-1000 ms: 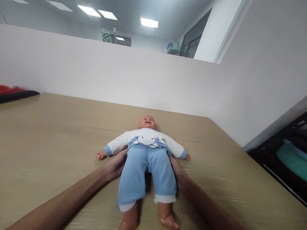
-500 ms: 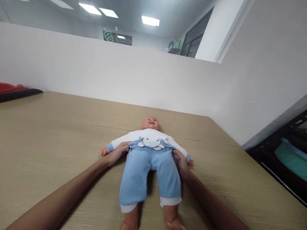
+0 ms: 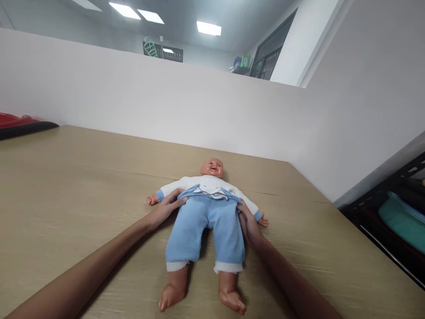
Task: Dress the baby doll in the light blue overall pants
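Note:
A baby doll [image 3: 212,168] lies on its back on the wooden table [image 3: 66,186], head away from me. It wears a white top [image 3: 212,186] and light blue fleece trousers [image 3: 206,226]. My left hand [image 3: 166,208] grips the trousers' waistband at the doll's left-hand side in the picture. My right hand [image 3: 247,221] is closed on the waistband at the other side. The doll's bare feet point toward me at the bottom of the view.
A white partition wall [image 3: 166,106] runs behind the table and along its right side. A red and black object [image 3: 20,124] sits at the far left edge. At the right, a dark rack [image 3: 392,221] holds a teal item [image 3: 405,219].
Both hands have slid up the doll's sides to the waist, pulling the trousers higher. More of the legs and both feet now show, and the waistband covers more of the white top.

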A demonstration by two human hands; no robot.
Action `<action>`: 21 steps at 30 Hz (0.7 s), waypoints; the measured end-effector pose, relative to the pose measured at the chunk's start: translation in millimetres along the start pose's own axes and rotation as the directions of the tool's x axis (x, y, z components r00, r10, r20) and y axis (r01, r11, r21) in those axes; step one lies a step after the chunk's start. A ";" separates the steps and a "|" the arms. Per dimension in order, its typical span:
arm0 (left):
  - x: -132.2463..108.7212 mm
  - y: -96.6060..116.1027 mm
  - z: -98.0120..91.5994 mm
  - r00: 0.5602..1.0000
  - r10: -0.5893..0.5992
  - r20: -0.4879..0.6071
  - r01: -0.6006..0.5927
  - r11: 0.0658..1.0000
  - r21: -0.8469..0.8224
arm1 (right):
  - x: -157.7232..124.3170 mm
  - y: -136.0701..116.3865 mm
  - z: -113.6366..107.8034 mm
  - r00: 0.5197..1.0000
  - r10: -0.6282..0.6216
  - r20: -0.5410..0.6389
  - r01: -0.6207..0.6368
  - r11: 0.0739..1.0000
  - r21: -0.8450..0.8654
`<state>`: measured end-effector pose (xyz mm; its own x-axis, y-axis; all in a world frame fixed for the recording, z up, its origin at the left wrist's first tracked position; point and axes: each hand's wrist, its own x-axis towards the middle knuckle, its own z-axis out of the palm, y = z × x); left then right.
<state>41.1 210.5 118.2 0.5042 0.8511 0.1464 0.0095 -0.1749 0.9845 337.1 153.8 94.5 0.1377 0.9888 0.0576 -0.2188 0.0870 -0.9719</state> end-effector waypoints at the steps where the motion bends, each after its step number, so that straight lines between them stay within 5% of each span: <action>1: -0.6 1.6 -0.5 1.000 -0.008 0.010 0.008 1.000 0.000 | -1.2 -2.0 1.4 1.000 0.009 0.001 -0.009 1.000 0.007; 9: -1.8 2.3 1.6 0.999 0.037 -0.027 -0.034 0.995 0.096 | -6.8 -13.2 7.0 0.999 0.040 0.000 -0.040 0.999 -0.001; 13: -4.2 2.9 1.9 0.997 0.009 -0.073 -0.011 0.999 -0.033 | -5.5 -13.1 1.0 1.000 0.004 0.005 -0.003 1.000 -0.028; 21: -3.1 0.1 4.7 0.995 -0.049 0.092 0.077 0.941 -0.328 | -11.8 -16.4 2.6 0.991 -0.093 0.100 0.118 0.951 -0.287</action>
<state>43.6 205.5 117.4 0.5806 0.8093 0.0886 -0.2358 0.0630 0.9697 336.5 141.0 110.4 0.0601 0.9836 0.1699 0.0853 0.1646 -0.9827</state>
